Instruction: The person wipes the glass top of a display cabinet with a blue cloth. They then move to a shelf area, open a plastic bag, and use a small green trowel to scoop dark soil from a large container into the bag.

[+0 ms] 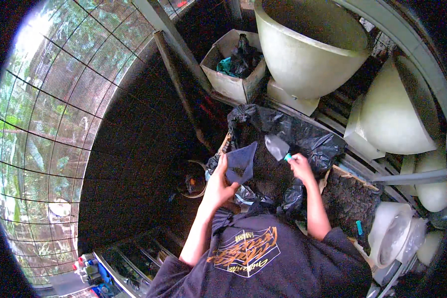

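Note:
My left hand [217,187] is closed on the side of a dark square plant pot [240,163], tilted so that its opening faces up; some dark soil seems to lie inside. My right hand [303,169] grips the teal handle of a trowel [277,146]. The trowel's grey blade points away and to the left, over dark soil [268,174] in a bin lined with black plastic sheet [293,124]. I cannot tell whether the blade touches the soil. The pot is over the bin's left side, apart from the trowel.
Large pale planters [308,64] stand along the far and right side. A square box [228,79] holds black and teal plastic. More soil [350,198] lies at the right, with a small teal object [359,227] on it. A round container [193,186] and a mesh wall [49,149] are left.

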Motion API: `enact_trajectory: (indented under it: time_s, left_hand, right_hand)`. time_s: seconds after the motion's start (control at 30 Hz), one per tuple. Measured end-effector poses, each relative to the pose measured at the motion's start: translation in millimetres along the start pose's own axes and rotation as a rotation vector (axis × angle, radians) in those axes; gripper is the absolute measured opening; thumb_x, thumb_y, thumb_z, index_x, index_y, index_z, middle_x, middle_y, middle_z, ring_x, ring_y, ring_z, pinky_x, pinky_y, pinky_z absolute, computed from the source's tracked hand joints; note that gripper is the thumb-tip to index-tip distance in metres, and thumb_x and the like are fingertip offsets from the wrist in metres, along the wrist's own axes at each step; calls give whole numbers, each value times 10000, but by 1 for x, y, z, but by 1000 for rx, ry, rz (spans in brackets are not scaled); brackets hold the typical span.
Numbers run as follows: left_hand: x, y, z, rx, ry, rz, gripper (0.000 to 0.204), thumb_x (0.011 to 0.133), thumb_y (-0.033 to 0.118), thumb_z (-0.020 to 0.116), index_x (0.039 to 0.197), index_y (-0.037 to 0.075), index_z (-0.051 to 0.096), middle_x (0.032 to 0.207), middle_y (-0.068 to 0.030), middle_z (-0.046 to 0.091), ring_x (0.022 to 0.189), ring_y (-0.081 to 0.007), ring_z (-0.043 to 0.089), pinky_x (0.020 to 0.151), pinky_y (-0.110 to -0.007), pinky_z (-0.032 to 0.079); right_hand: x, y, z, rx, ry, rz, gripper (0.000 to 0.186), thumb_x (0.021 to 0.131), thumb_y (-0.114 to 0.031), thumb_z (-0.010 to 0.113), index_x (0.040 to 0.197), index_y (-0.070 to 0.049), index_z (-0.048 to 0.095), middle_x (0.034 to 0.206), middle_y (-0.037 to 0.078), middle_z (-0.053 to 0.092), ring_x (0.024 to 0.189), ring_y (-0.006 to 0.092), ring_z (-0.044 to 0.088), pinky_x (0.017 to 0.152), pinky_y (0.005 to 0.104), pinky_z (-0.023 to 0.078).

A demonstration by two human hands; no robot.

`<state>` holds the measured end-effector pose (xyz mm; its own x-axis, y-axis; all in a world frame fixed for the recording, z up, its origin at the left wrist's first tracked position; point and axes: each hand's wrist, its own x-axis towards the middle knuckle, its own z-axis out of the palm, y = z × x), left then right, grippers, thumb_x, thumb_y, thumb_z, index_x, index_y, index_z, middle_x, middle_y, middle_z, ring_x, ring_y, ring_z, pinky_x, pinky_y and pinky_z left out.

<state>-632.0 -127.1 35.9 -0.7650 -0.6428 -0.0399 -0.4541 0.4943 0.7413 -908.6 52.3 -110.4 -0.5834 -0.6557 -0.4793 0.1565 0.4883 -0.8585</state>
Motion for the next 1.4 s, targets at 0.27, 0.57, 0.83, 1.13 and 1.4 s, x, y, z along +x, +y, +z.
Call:
enact_trajectory:
  time_s: [0.27,0.57,0.83,1.13,1.4]
  left_hand:
    - [-36,-10,-6,-183,40,-135,939,692,24,690,1506,-28,224,1571,-226,236,1463,-283,240,1180,-332,221]
    - [-54,0,-19,-137,35,-144,958,685,35,683,1515,-11,207,1572,-230,227,1469,-300,219,1188,-341,207]
    - [-46,4,-15,-149,-13,-136,951,707,44,679,1522,4,190,1580,-224,206,1466,-300,227,1186,-346,220]
    - [-20,3,-2,-56,-41,-73,942,703,85,693,1503,-32,210,1556,-256,236,1453,-330,247,1178,-338,241]
    - [4,-3,13,-57,-47,-76,939,706,93,710,1491,-56,216,1540,-269,265,1443,-335,272,1172,-338,257]
  right_hand:
    - [69,134,105,-64,-230,479,318,949,-349,574,839,-54,525,649,36,468,444,134,384,376,305,308]
    - [84,147,112,63,-205,485,246,958,-302,553,880,-71,519,672,38,471,456,144,388,385,313,323]
    - [52,114,66,170,-171,444,207,921,-285,622,945,-103,527,684,14,475,472,97,385,392,265,316]
    - [-26,-2,3,289,-133,132,91,959,-179,585,962,-91,561,677,-32,459,490,32,358,421,213,302]
    - [-87,-109,-11,75,-190,-406,208,900,-74,649,1093,-57,575,888,2,613,797,68,553,692,229,450]
